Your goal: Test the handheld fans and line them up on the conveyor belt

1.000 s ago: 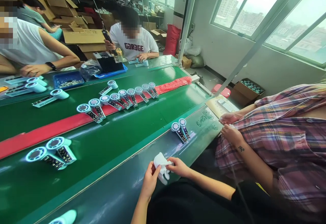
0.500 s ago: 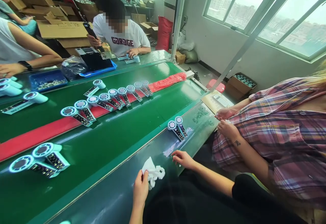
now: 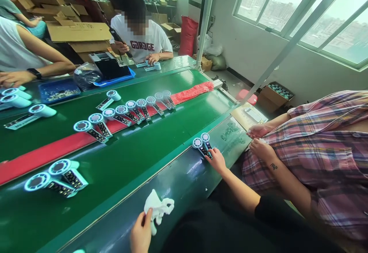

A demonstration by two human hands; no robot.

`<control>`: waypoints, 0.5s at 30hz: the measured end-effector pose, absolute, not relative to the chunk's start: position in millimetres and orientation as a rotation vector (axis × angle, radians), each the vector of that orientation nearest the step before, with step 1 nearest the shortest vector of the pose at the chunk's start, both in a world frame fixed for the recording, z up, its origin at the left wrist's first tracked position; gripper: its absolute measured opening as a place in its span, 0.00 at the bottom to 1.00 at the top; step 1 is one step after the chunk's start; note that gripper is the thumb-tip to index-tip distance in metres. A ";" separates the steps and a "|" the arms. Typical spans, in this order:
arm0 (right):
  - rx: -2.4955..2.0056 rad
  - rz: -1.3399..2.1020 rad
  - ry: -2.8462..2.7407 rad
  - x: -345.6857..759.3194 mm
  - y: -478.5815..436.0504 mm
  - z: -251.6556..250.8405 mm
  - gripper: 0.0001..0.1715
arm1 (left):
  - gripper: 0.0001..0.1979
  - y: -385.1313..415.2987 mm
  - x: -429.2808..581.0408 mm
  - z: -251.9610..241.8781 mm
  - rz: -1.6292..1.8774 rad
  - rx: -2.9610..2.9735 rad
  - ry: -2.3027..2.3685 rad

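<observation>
My left hand [image 3: 141, 228] pinches a crumpled white cloth [image 3: 156, 207] above the dark near ledge of the table. Farther right, my right hand [image 3: 217, 160] has its fingertips at the lower end of the right one of two light-blue round-headed units [image 3: 205, 138] with dark circuit-board handles. The other unit [image 3: 197, 143] lies just left of it, their handles side by side. Whether my right fingers have closed on the handle is hard to see.
Similar units [image 3: 130, 105] line a red strip [image 3: 66, 143] on the green belt [image 3: 115, 184]; two more [image 3: 60, 166] lie nearer. A person in plaid [image 3: 304, 149] stands at right, hands close to the table corner. Across the belt, a person in white [image 3: 143, 42] works beside a blue tray [image 3: 117, 78].
My right hand has moved forward and right to the two units. My left hand, with the white cloth, has shifted left and toward me.
</observation>
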State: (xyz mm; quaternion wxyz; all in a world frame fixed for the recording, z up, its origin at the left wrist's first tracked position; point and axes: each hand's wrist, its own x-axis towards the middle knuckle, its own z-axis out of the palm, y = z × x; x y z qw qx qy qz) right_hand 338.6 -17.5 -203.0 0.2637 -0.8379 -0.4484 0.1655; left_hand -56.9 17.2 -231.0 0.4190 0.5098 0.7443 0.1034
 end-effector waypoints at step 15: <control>-2.158 0.840 -0.911 295.5 18.2 -195.5 0.17 | 0.31 22.2 -18.7 -148.4 0.665 1.041 1.536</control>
